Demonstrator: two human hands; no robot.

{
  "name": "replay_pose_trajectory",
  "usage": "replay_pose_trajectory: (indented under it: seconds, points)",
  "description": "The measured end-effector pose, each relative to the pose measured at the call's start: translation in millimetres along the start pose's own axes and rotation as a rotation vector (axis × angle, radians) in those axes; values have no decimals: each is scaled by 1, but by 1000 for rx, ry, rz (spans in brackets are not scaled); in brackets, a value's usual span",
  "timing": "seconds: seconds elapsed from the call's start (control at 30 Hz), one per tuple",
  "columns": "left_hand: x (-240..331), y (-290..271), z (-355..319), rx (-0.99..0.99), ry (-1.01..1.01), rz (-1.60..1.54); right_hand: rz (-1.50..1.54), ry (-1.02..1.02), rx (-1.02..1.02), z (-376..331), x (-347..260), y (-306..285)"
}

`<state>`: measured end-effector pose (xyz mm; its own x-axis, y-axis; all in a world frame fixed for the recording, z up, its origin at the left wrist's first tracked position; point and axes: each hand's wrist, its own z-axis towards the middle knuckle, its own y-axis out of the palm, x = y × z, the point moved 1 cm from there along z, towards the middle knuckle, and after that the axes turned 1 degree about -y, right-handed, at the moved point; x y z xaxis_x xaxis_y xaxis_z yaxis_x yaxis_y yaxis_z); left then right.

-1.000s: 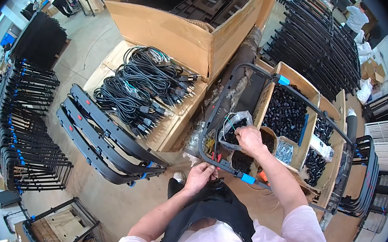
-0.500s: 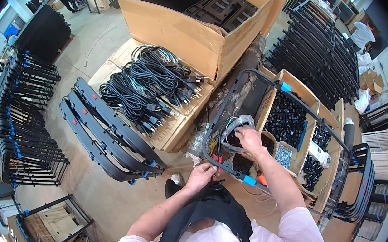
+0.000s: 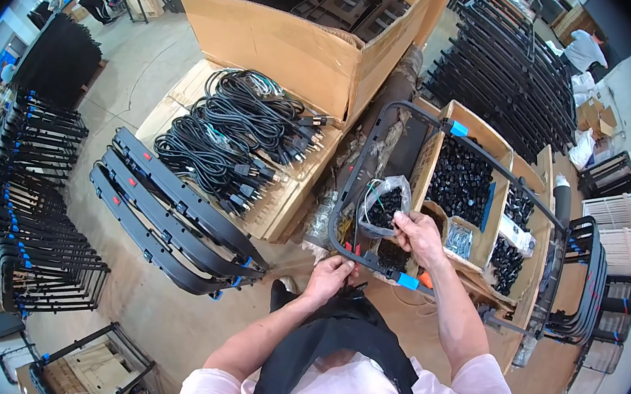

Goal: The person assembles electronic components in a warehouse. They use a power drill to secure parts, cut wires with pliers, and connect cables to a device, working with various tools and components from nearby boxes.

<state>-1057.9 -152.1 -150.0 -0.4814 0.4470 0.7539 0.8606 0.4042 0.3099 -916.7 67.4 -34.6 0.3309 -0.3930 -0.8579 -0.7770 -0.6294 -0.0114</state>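
Note:
A black tubular frame [image 3: 345, 200] with blue pieces lies across the parts boxes in front of me. My left hand [image 3: 331, 278] is closed at its near left corner, beside a red piece [image 3: 354, 248]; what the fingers pinch is too small to make out. Just over the rim of a clear plastic bag [image 3: 382, 224], which holds small black parts, is my right hand [image 3: 420, 238]. Its fingers are pressed together, and whatever lies between them is hidden.
Wooden bins hold black caps [image 3: 458, 184] and silver screws [image 3: 459, 241]. Bundled black power cords [image 3: 234, 129] lie on cardboard to the left, beside curved black bars [image 3: 165, 215]. A large carton [image 3: 269, 59] stands behind. Stacked frames [image 3: 35, 196] line the far left.
My right hand has come up out of the plastic bag and moved slightly right and nearer to me. The left hand stays near the frame's corner, its fingers slightly shifted.

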Motion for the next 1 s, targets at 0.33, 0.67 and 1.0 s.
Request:
replay_pose_trajectory:
  seconds: [0.33, 0.67, 1.0]
  points:
    - [8, 0, -2, 36, -4, 9, 423, 181, -128, -123, 65, 39]
    - [54, -7, -9, -16, -216, 85, 806, 344, 147, -57, 186, 93]
    - [47, -19, 3, -49, -310, 186, 998, 287, 36, -43, 175, 123]
